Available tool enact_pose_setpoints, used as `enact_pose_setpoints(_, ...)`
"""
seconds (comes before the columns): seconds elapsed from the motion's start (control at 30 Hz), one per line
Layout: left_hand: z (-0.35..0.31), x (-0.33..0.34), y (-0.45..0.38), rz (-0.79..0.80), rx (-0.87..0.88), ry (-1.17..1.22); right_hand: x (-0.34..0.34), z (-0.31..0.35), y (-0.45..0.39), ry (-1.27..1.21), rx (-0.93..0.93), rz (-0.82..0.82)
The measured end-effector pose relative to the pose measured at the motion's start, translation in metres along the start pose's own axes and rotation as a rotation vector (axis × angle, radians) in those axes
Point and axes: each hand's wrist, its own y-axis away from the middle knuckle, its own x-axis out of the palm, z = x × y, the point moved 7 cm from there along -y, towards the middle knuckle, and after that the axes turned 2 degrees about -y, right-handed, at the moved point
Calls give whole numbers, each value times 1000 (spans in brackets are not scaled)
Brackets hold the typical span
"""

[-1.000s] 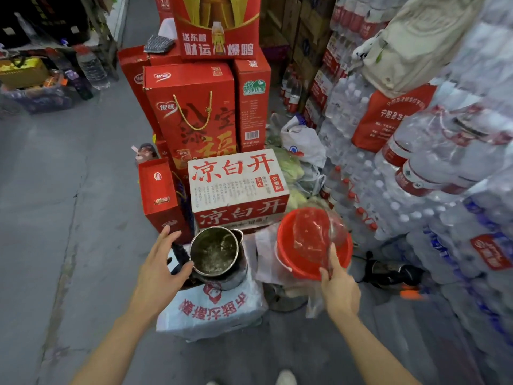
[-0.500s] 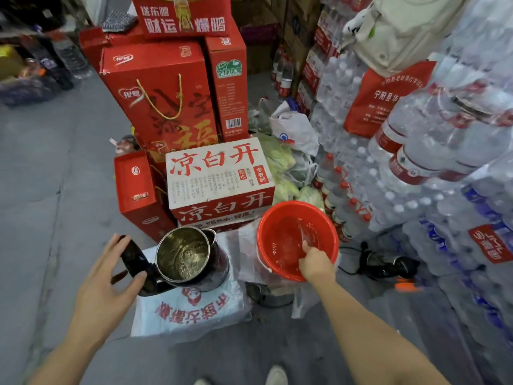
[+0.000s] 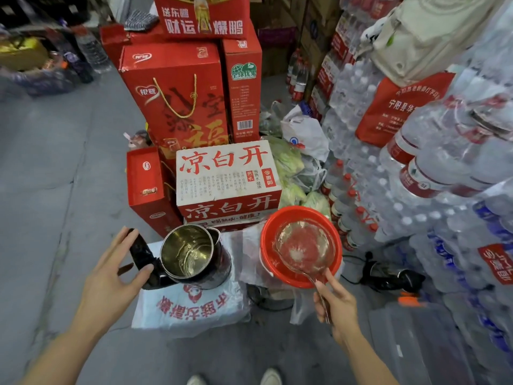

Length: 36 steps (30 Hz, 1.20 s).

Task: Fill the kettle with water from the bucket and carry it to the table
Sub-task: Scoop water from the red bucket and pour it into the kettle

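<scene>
Water is being lifted out of the red bucket (image 3: 268, 262) in a clear scoop (image 3: 304, 247), whose thin handle is pinched in the closed grip of the right hand (image 3: 337, 305). The scoop bowl sits over the bucket's mouth, roughly level, and appears to hold water. The kettle (image 3: 191, 254) stands lid-open just left of the bucket on a white printed sack (image 3: 191, 307), its steel inside mostly bare, so filling is judged to be at an early stage. The left hand (image 3: 111, 276) is spread open against the black kettle handle (image 3: 141, 257), thumb and fingers touching or nearly touching it but not closed around it.

For the pour to go well, the handle should be gripped so the kettle cannot tip or slide on the soft sack. The scoop should be kept level while it is carried across the short gap, then tilted slowly with its lip inside the kettle rim. A fast tilt would likely spill water onto the sack and the cardboard boxes (image 3: 227, 179) behind. The table is not seen in this view.
</scene>
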Motion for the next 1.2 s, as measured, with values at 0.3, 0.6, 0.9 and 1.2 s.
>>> enact_pose_setpoints(0.3,6,2,-5,46,24,-4,37,33,53,-21,-117,130)
enact_pose_setpoints(0.6,14,2,-11,115,81,-75,120,40,89,64,-205,239)
enact_pose_setpoints(0.9,11,0,-10,126,94,-101,168,30,89,315,-347,204)
enact_pose_setpoints(1.2,15,-1,-10,122,107,-124,179,27,80,648,-571,52)
